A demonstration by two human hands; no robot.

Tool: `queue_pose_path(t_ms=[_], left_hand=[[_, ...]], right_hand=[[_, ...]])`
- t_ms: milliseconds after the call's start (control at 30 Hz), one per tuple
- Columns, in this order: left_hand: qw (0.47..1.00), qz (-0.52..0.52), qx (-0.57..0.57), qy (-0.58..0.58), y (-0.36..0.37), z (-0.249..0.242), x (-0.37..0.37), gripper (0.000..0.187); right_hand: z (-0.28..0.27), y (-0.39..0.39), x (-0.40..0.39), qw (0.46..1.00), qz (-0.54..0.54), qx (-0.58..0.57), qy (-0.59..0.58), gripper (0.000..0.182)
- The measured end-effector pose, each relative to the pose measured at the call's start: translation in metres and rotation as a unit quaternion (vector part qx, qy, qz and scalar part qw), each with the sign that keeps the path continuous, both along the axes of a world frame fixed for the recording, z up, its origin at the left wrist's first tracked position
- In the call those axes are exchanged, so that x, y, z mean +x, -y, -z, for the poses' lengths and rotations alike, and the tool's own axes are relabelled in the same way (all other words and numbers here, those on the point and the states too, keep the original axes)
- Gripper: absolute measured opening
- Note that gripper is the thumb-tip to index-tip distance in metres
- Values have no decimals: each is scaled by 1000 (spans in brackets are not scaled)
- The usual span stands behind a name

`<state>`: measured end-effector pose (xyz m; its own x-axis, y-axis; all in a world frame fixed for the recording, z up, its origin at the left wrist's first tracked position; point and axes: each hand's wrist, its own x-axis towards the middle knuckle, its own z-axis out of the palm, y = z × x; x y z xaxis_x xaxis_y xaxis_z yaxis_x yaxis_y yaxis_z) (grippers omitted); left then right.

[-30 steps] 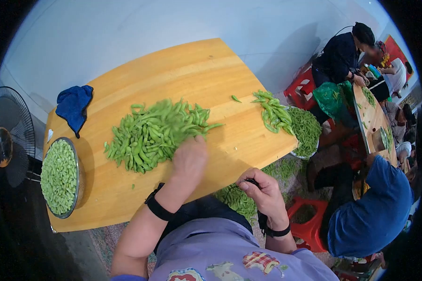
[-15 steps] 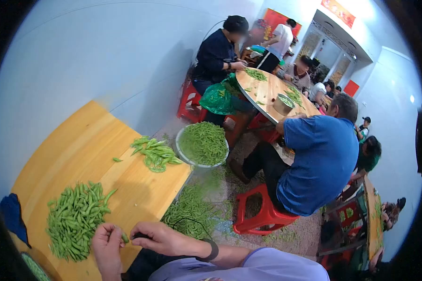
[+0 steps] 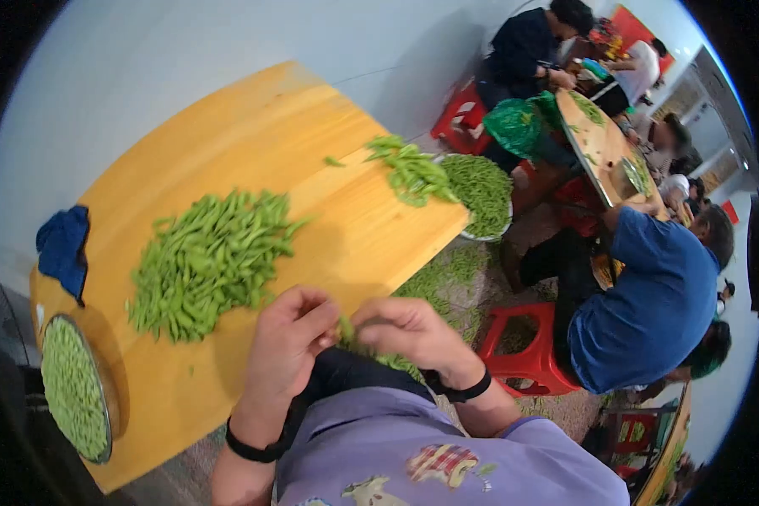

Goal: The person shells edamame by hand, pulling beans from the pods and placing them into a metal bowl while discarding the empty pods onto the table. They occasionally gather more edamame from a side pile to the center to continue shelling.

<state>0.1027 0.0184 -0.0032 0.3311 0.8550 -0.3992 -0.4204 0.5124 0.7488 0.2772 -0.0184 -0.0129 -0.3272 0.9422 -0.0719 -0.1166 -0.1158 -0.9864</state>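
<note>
My left hand (image 3: 291, 337) is closed in a pinch on a small green bean pod (image 3: 346, 329), held over my lap just off the table's near edge. Facing it, my right hand (image 3: 413, 333) has its fingers curled close to the same pod. Whatever lies between the right fingertips is too small to make out. A large heap of green pods (image 3: 215, 261) lies on the wooden table (image 3: 329, 253) beyond my left hand. At the table's left end sits a round metal bowl full of shelled green beans (image 3: 76, 392).
A smaller pile of pods (image 3: 409, 169) lies by the table's far right corner. Behind it, a basin of pods (image 3: 485, 194) stands on the floor among scattered pods. A dark blue cloth (image 3: 63, 249) rests at the left edge. A person in blue (image 3: 649, 304) sits on a red stool (image 3: 519, 346).
The view has swung left and down, bringing the bowl of beans fully into sight. Both hands stay close together, a pod still between them.
</note>
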Motion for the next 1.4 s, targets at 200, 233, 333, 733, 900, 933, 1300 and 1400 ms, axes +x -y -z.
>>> queue_pose_path(t_ms=[200, 233, 333, 733, 900, 933, 1300, 1400], left_hand=[[995, 43, 79, 34, 4, 2, 7, 6], [991, 44, 123, -29, 4, 1, 7, 6], [977, 54, 175, -109, 6, -9, 7, 5], [982, 86, 163, -43, 8, -4, 7, 2], [957, 122, 163, 209, 8, 19, 13, 6], [961, 133, 131, 206, 7, 16, 11, 7], [976, 176, 116, -57, 10, 15, 6, 11], [986, 156, 48, 22, 11, 20, 8, 10]], right_hand=[[-6, 3, 7, 998, -24, -50, -7, 16], [-8, 4, 6, 999, -17, 1, 34, 16], [-14, 4, 7, 988, -16, 109, 104, 16], [-12, 10, 10, 996, -22, 61, 67, 14], [-5, 11, 13, 962, -97, -133, -219, 14], [-9, 10, 14, 969, -83, -149, -178, 13], [-31, 17, 3, 983, 74, 18, 169, 10], [-32, 16, 1, 985, 81, 17, 155, 11]])
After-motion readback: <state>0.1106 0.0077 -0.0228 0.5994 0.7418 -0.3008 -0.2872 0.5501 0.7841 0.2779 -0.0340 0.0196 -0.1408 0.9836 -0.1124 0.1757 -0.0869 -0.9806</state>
